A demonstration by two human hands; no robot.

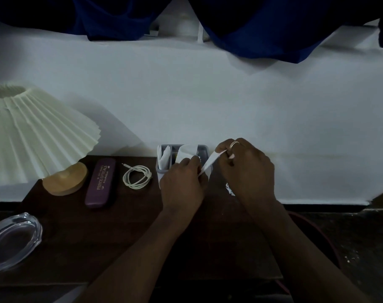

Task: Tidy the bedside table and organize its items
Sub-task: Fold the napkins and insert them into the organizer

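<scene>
A white slip of paper (210, 161) is stretched between my two hands, just in front of a grey compartmented organizer (164, 170) at the back edge of the dark wooden bedside table (103, 232). My left hand (181, 184) pinches its lower end and my right hand (245, 169), with a ring on one finger, pinches its upper end. More white papers (187, 152) stand in the organizer's compartments. A crumpled bit of foil (230, 189) shows under my right wrist.
On the table to the left lie a coiled white cable (137, 176), a purple glasses case (100, 182), a wooden-based lamp (64, 179) with a pleated cream shade, and a clear glass dish (12, 240). Behind is a white sheet (208, 101) and blue cloth (273, 29).
</scene>
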